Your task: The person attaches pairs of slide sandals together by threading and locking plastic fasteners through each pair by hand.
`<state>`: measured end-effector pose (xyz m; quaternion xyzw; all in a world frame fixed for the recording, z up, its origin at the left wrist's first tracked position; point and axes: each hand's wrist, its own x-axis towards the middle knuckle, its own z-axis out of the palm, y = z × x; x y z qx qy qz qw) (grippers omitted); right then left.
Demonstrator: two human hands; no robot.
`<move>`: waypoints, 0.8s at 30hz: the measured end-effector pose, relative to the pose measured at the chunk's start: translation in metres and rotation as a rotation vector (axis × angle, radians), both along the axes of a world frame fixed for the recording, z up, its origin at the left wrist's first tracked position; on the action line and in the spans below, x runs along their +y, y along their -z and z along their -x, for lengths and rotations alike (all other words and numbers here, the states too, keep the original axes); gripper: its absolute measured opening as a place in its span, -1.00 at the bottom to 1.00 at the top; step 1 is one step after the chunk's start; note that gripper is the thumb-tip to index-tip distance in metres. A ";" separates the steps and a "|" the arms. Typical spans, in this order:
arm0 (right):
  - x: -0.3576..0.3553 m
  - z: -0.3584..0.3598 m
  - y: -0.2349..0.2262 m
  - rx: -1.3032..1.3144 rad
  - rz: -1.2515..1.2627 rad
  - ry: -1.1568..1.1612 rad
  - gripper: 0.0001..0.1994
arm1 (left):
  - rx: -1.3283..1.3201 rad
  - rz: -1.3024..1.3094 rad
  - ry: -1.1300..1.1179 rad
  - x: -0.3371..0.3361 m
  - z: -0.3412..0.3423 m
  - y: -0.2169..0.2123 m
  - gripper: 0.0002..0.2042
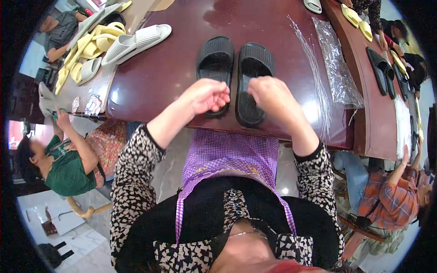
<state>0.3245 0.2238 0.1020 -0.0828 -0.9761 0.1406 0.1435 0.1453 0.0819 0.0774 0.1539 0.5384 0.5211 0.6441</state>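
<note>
we are working at the heel ends of a pair of black slide sandals [234,77] lying side by side, toes away from us, on the near part of the dark red-brown table [173,73]. our left hand [207,95] is curling over the heel of the left sandal, fingers folded in toward the palm; our right hand [273,98] is closing over the heel of the right one in the same way. both hands are nearly closed, fingertips pinching between the two heels — whether they are pinching something thin or only the sandal edges, we cannot tell.

judging by this, we are joining or pairing the sandals at the heel. the next move is likely calling for fine fingertip work, keeping the two heels level and touching.

the sandals are looking matte, ribbed across the strap and textured on the footbed — soft moulded foam, by our guess. a bundle of thin clear plastic strands [314,68] is lying just to the right, beside a crumpled clear plastic bag [337,68]. white slide sandals [136,42] and yellow ones [91,45] are sitting well off to the left.
</note>
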 end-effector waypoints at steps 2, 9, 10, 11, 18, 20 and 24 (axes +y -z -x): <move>0.010 0.010 0.006 -0.007 -0.063 0.057 -0.89 | 0.133 0.029 0.014 0.020 0.007 0.002 -0.82; 0.025 0.026 0.016 -0.005 -0.206 0.204 -0.89 | 0.092 0.025 -0.032 0.052 0.014 -0.007 -0.83; 0.023 0.023 0.017 0.037 -0.176 0.213 -0.89 | 0.071 0.012 -0.048 0.055 0.014 -0.006 -0.83; 0.020 0.019 0.017 0.078 -0.147 0.222 -0.88 | 0.068 0.008 -0.046 0.056 0.013 -0.004 -0.83; 0.051 0.008 0.024 0.394 0.282 0.237 -0.79 | 0.036 -0.081 -0.144 0.054 0.012 0.005 -0.81; 0.072 0.014 0.023 0.449 0.484 0.389 -0.75 | 0.037 -0.082 -0.135 0.051 0.015 0.005 -0.81; 0.128 0.031 0.043 0.331 0.285 0.532 -0.69 | 0.076 -0.073 -0.082 0.051 0.015 0.000 -0.80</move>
